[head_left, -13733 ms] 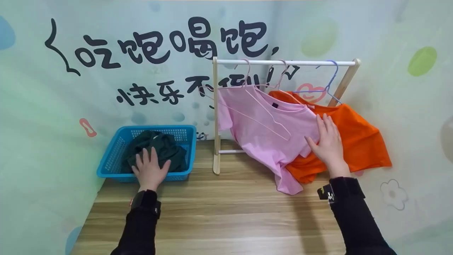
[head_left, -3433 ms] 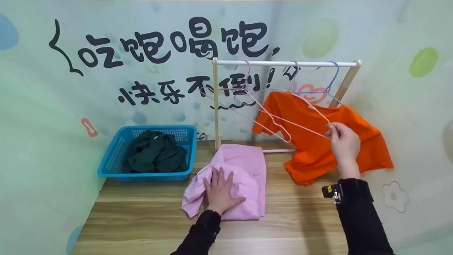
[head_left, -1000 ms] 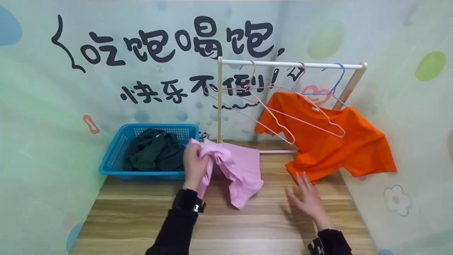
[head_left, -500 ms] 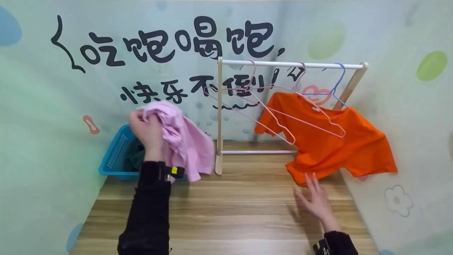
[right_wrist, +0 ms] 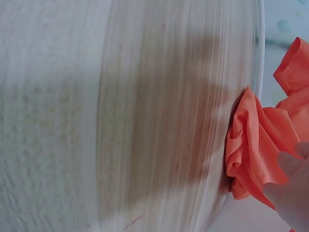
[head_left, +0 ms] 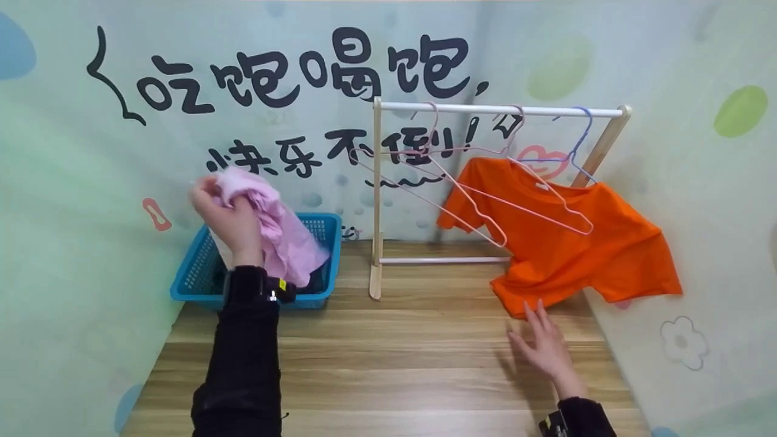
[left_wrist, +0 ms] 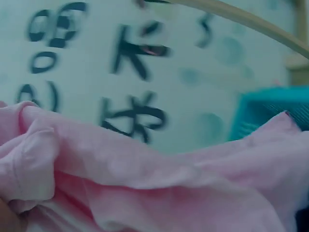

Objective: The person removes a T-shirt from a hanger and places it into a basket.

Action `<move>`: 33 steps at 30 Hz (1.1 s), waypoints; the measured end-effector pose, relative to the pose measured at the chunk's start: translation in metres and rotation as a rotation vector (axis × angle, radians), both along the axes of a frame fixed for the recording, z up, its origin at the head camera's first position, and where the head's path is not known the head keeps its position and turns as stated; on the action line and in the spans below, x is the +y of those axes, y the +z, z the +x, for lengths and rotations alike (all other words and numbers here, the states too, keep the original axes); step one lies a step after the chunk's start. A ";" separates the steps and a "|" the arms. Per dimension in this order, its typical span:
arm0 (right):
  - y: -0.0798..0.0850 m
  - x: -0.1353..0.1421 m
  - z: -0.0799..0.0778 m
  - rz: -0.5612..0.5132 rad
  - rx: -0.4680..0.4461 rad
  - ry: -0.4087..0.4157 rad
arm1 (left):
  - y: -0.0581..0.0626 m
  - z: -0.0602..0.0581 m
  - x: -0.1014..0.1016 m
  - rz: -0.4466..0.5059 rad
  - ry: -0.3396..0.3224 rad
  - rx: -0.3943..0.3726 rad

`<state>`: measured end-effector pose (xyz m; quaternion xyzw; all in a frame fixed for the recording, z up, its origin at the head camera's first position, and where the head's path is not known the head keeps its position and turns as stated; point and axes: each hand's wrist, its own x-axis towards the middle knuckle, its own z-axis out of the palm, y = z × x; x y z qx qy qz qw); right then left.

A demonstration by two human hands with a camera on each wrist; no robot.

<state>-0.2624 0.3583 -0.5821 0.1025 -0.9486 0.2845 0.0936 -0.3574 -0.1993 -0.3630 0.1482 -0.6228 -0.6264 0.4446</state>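
Observation:
Over the blue basket (head_left: 337, 255) at the left, my left hand (head_left: 234, 221) grips a bunched pink T-shirt (head_left: 282, 233); the shirt's lower part hangs down into the basket. Pink folds (left_wrist: 145, 179) fill the lower half of the left wrist view. The dark green garment inside the basket is almost wholly covered. My right hand (head_left: 546, 349) has its fingers extended and holds nothing, just below the hem of an orange T-shirt (head_left: 564, 243). That shirt hangs from a blue hanger (head_left: 573, 152) on the rack, its lower part reaching the table.
A small clothes rack with a white top bar (head_left: 461, 108) and wooden legs stands at the back right. Two pink hangers (head_left: 464, 191) on it carry no clothes. A printed wall sheet (head_left: 182, 36) encloses the wooden table (head_left: 394, 364) behind and at the sides.
The pink T-shirt came off its hanger, lay on the table, then was lifted left to the basket by my left hand. My right hand let go of the hanger and lowered.

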 end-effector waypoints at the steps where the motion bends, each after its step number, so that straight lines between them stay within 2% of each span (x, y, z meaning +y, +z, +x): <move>1: 0.000 0.000 0.000 -0.002 -0.005 -0.001 | -0.015 -0.003 -0.001 -0.100 -0.009 -0.054; 4: -0.001 0.000 -0.001 -0.005 -0.019 -0.005 | -0.060 -0.008 -0.002 -0.365 -0.062 -0.214; 8: -0.001 0.002 -0.001 0.001 -0.041 -0.005 | -0.113 -0.005 -0.002 -0.589 -0.204 -0.366; 11: 0.001 0.003 -0.001 0.006 -0.054 -0.003 | -0.141 0.001 -0.002 -0.790 -0.279 -0.520; 13: 0.003 0.005 -0.001 0.013 -0.055 -0.005 | -0.153 0.006 0.000 -0.933 -0.316 -0.656; 17: 0.014 0.009 -0.008 0.030 -0.035 -0.006 | -0.166 0.011 0.009 -1.119 -0.395 -0.899; 20: 0.027 0.014 -0.016 0.029 -0.009 0.002 | -0.171 0.013 0.017 -1.153 -0.436 -0.986; 23: 0.043 0.019 -0.026 0.032 0.028 0.011 | -0.176 0.014 0.025 -1.173 -0.445 -0.989; 28: 0.073 0.026 -0.038 0.045 0.068 0.006 | -0.187 0.017 0.031 -1.227 -0.418 -0.955; 33: 0.102 0.033 -0.046 0.053 0.118 -0.013 | -0.188 0.022 0.034 -1.246 -0.415 -0.941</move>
